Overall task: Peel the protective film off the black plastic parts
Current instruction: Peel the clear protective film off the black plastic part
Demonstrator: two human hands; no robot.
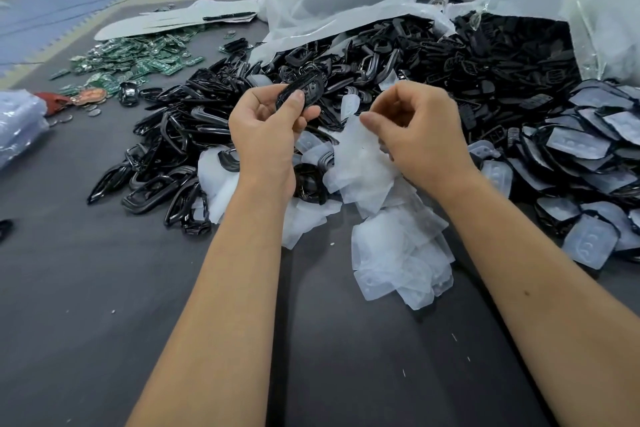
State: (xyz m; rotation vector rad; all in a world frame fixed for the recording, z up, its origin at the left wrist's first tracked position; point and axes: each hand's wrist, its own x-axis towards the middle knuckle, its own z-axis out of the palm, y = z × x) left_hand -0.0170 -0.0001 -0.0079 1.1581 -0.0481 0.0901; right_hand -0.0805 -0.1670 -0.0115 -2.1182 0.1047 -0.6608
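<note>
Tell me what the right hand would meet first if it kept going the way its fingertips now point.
The right hand points left, toward the left hand, which grips a black plastic part. Going straight on, it would probably meet that hand's fingers first, though depth from one view is uncertain.

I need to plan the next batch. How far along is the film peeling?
Done: peeled films pile up in front, bare black parts lie left. In hand: left hand grips a black part; right hand pinches film. Left: many film-covered parts on the right.
</note>
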